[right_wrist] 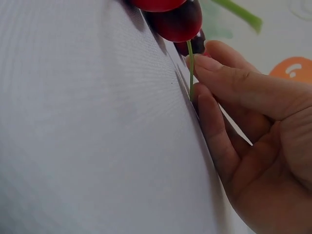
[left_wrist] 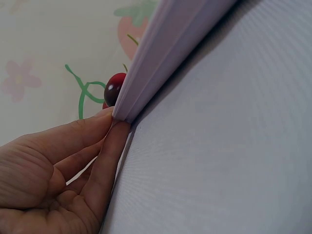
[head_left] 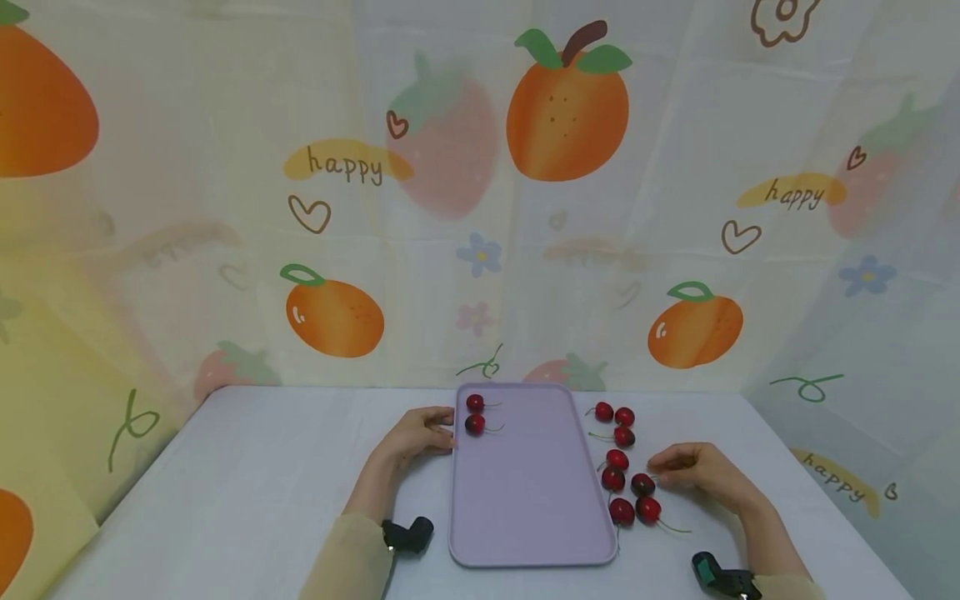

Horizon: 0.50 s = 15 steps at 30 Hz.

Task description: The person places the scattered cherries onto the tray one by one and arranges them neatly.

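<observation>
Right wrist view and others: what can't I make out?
Right wrist: whether the right hand has a grip on the stem; the angle leaves contact unclear.
Head: that contact, too small.
Right wrist: the upper part of the topmost cherry, cut off by the top edge.
Left wrist: the inside of the tray, hidden by its own side.

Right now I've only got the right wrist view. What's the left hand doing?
Observer: The left hand has its fingertips at the left edge of the light purple tray.
Operator: Anything on the tray?
Observer: Two cherries, both near its far left corner.
Operator: And how many off it?
Observer: Eight loose cherries, all on the tray's right side.
</observation>
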Motion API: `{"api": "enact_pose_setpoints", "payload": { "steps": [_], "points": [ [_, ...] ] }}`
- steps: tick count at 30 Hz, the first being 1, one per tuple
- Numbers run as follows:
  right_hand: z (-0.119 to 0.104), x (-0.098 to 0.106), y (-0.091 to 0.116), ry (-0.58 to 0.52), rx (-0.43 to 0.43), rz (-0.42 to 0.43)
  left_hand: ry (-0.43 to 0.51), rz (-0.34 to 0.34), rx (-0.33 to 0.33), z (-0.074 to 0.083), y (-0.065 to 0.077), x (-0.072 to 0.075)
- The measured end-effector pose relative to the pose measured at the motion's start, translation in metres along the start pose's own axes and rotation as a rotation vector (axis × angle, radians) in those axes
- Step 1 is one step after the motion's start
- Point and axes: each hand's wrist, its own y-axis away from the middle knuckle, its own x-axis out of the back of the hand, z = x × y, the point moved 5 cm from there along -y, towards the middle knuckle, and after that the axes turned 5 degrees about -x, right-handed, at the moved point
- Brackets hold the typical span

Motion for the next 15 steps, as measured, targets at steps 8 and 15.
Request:
{"api": "enact_pose_setpoints", "payload": {
  "steps": [8, 15],
  "points": [
    [-0.005, -0.0021, 0.0002, 0.019, 0.02, -0.009, 0.003, -0.003, 0.0, -0.0001, 0.001, 0.0008],
    [-0.0069, -0.0032, -0.0013, 0.056, 0.035, -0.012, 0.002, 0.007, 0.01, -0.0014, -0.0011, 0.001]
  ]
}}
